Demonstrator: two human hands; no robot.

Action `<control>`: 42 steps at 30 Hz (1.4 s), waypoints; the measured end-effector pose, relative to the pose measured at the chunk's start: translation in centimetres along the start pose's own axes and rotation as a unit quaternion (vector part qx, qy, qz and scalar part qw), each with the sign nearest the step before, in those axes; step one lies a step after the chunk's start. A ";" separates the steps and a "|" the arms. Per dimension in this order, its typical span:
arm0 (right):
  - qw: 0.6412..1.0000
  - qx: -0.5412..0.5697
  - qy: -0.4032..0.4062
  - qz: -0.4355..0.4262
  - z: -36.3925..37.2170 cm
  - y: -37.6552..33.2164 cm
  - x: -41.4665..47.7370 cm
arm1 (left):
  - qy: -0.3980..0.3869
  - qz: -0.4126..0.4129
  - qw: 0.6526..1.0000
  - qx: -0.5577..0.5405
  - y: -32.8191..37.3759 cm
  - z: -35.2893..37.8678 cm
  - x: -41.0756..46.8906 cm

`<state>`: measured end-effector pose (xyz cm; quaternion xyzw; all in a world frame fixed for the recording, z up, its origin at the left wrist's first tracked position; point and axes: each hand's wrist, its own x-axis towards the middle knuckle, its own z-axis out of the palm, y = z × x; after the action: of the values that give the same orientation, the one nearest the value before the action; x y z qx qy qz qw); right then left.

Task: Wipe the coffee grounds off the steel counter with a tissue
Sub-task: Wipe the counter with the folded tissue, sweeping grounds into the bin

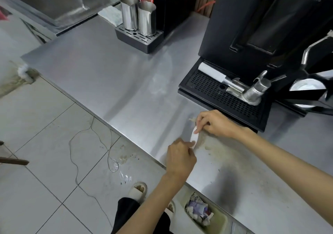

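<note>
The small white folded tissue point(193, 137) sits on the brushed steel counter point(111, 75), near its front edge, stretched between your two hands. Your right hand point(214, 123) pinches its upper end between thumb and forefinger, the other fingers curled loosely. Your left hand point(180, 157) grips the lower end with fingers closed around it, knuckles up, at the counter's edge. Just right of the tissue, a broad smear of fine brownish coffee grounds point(221, 154) dusts the steel, thinning out toward you. Behind your right hand stands the black espresso machine point(252, 26), with a steel portafilter point(239, 87) lying on its perforated black drip tray point(216, 93). Farther back on the counter, two tall steel cups point(138, 16) stand side by side on a smaller grey drip tray point(144, 42). Below the counter's edge, a bin point(218, 221) holds crumpled paper waste point(198, 209).
</note>
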<state>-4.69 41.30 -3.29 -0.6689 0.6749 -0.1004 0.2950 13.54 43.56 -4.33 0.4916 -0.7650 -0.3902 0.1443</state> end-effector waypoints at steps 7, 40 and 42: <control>0.998 0.011 0.063 -0.016 0.1 -4.0 4.6 | 0.052 0.003 0.998 0.027 -3.3 -5.9 3.5; 0.930 -0.041 0.301 0.209 3.0 -0.3 -1.8 | -0.166 0.285 0.933 0.145 -0.9 -3.3 12.8; 0.930 -0.022 0.300 0.209 3.3 -0.1 -2.9 | -0.172 0.297 0.929 0.140 -0.8 -2.8 12.0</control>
<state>-3.02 44.96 -5.13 -0.4581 0.8583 -0.2176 0.0777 10.06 31.73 -5.04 0.1826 -0.9359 -0.2972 0.0497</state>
